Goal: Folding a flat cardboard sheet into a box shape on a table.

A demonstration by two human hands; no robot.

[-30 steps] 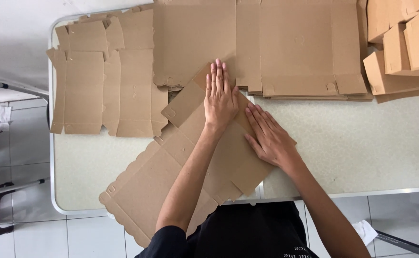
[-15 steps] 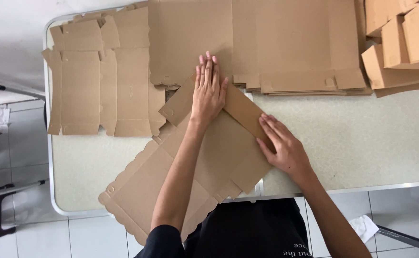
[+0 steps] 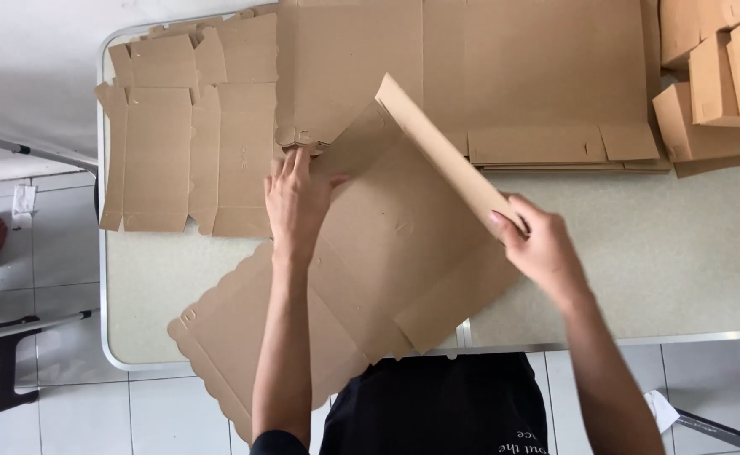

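Now | tan flat box blank, scalloped edge | right hand pinches raised flap | left hand open, pressing

Flat cardboard blanks, folded boxes, pale table, tiled floor

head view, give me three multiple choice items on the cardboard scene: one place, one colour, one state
1. Where do the folded boxes sit on the table?
A far right corner
B near left corner
C centre

2. What colour is the box blank?
A white
B brown
C blue

3. The side flap at the right hand is
A flat
B torn off
C lifted

A: they stack at the far right.
B: plain brown cardboard.
C: the right hand raises it while the left hand presses the blank down.
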